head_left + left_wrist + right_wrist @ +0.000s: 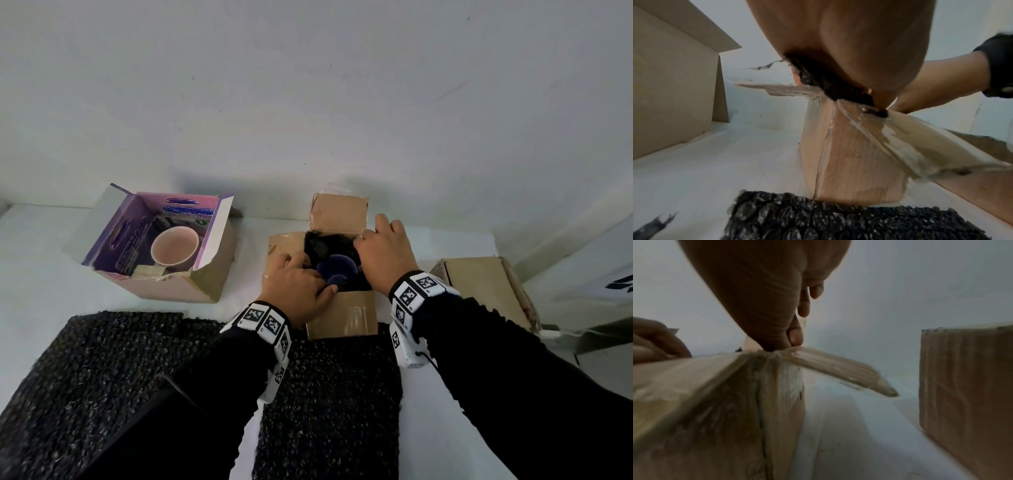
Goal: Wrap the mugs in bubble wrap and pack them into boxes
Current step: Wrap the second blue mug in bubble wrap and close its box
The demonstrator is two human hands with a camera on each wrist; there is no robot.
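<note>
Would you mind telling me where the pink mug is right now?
In the head view, the pink mug stands upright inside the open purple box on the left, away from both hands.

The printing on the purple box (pixel 137 233) flaps is too blurred to read.

3 boxes (pixel 342 315), 2 mugs (pixel 174 250), 2 hands (pixel 294 291).

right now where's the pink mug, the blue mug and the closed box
pink mug (pixel 174 247), head view, inside of the bowl
blue mug (pixel 337 270), head view, inner wall
closed box (pixel 479 284), head view, top face
</note>
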